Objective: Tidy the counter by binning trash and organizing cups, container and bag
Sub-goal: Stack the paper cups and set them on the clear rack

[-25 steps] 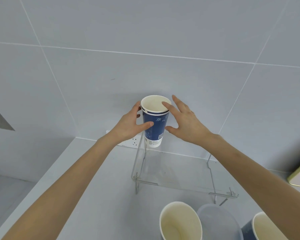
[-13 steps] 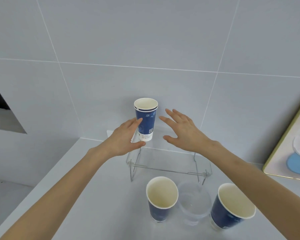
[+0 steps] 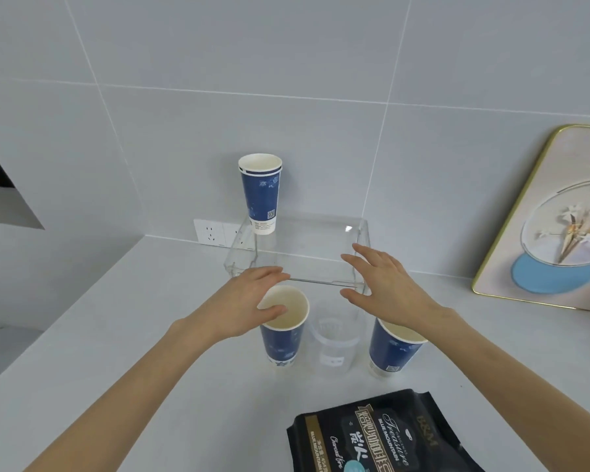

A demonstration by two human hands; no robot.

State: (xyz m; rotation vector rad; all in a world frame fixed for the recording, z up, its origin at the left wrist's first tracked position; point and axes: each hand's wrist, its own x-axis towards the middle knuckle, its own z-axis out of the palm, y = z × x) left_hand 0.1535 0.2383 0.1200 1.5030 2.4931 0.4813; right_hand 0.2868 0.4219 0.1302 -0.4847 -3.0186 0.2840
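Observation:
A blue paper cup stack [image 3: 261,195] stands upright on the back left corner of a clear acrylic shelf [image 3: 307,250]. In front of the shelf on the counter stand a blue cup [image 3: 283,338], a clear plastic container [image 3: 334,342] and another blue cup [image 3: 394,352]. My left hand [image 3: 249,301] hovers open over the rim of the left cup, thumb above its mouth. Above the container and the right cup is my right hand [image 3: 385,284], fingers spread, holding nothing. A black coffee bag [image 3: 378,437] lies flat near the front edge.
A gold-framed picture [image 3: 556,229] leans against the tiled wall at the right. A white wall socket [image 3: 215,232] sits behind the shelf's left side. The counter's left edge [image 3: 48,332] drops off toward a lower surface.
Both hands let go of the cup stack on the shelf and drew back toward me, down over the cups on the counter. The view tilted down, revealing the coffee bag.

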